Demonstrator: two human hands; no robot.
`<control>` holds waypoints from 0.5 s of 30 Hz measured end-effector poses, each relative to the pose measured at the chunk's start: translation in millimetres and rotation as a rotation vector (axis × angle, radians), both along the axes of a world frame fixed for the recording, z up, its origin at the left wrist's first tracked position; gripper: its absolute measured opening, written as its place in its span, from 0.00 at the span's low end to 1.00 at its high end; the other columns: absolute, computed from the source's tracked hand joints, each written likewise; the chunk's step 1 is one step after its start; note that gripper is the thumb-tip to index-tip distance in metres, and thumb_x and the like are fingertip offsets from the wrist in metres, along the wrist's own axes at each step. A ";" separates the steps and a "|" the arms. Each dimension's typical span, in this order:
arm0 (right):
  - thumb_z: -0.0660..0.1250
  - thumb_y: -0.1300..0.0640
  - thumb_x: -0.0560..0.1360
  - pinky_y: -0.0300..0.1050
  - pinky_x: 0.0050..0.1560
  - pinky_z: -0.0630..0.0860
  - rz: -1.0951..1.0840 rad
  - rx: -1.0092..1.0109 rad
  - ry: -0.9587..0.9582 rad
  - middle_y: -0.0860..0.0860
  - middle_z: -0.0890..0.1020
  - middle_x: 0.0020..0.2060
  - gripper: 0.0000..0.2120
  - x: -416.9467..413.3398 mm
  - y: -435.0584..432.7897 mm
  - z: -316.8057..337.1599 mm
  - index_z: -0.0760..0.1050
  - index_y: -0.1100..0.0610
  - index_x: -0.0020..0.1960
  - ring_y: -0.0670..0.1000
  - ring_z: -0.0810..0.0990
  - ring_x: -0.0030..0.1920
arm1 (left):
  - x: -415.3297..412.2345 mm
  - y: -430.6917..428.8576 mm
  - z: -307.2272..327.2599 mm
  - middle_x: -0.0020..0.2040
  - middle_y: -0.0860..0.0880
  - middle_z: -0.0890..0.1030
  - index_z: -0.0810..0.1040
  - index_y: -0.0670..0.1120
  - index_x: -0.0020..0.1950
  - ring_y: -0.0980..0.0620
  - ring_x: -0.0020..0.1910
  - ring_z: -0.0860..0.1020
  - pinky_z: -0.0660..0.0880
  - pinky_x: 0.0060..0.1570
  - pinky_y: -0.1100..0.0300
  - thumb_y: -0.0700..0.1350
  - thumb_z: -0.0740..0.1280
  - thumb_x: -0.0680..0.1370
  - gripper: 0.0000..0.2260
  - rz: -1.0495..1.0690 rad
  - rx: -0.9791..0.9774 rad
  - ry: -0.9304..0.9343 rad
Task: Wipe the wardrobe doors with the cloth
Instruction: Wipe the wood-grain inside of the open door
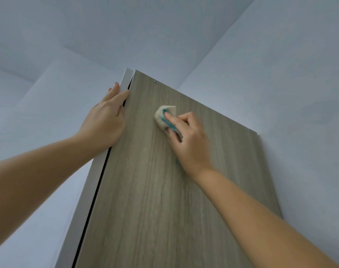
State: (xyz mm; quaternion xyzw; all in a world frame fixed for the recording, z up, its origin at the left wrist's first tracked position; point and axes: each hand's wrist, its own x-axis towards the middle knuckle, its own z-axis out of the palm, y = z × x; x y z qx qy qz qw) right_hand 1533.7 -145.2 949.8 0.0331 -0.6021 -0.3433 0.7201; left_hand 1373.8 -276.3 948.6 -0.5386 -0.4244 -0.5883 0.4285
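A tall wardrobe panel (155, 190) with grey-brown wood grain fills the middle of the head view, seen from below. My right hand (189, 140) grips a bunched beige cloth with teal stripes (163, 118) and presses it against the upper part of the panel. My left hand (106, 120) rests flat with straight fingers on the white door edge (124, 82) at the panel's top left, thumb toward the dark gap. Both forearms reach up from the bottom corners.
A dark gap (99, 182) runs between the white edge and the wood panel. Two small screws (155, 81) sit near the panel's top edge. Pale walls and ceiling (164, 31) surround the wardrobe on all sides.
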 end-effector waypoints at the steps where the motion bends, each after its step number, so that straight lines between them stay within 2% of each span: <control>1: 0.68 0.59 0.74 0.45 0.40 0.74 -0.003 -0.023 0.036 0.49 0.75 0.45 0.17 8.4 8.7 2.3 0.78 0.52 0.63 0.51 0.75 0.46 | -0.9 0.3 -5.3 0.78 0.55 0.51 0.60 0.53 0.76 0.56 0.77 0.50 0.49 0.68 0.65 0.39 0.49 0.82 0.22 0.022 -0.001 0.003; 6: 0.68 0.61 0.74 0.43 0.44 0.70 -0.037 -0.261 0.227 0.53 0.76 0.46 0.18 71.9 73.0 13.6 0.78 0.52 0.63 0.56 0.76 0.48 | 1.7 1.8 -23.4 0.79 0.52 0.51 0.62 0.51 0.75 0.54 0.77 0.51 0.53 0.72 0.58 0.39 0.50 0.82 0.21 0.141 0.024 0.018; 10: 0.65 0.62 0.77 0.47 0.48 0.70 -0.130 -0.496 0.362 0.58 0.76 0.51 0.18 129.2 120.9 8.9 0.76 0.53 0.65 0.59 0.75 0.51 | 4.2 4.0 -26.0 0.79 0.49 0.52 0.60 0.49 0.75 0.52 0.77 0.52 0.55 0.73 0.52 0.37 0.51 0.81 0.22 0.216 0.027 0.020; 15: 0.59 0.58 0.80 0.54 0.54 0.72 -0.279 -0.753 0.502 0.62 0.74 0.59 0.18 175.3 153.3 -4.5 0.72 0.51 0.69 0.64 0.74 0.57 | 4.5 3.7 -25.6 0.79 0.50 0.52 0.60 0.50 0.76 0.52 0.77 0.52 0.56 0.74 0.50 0.37 0.52 0.81 0.23 0.251 0.029 0.013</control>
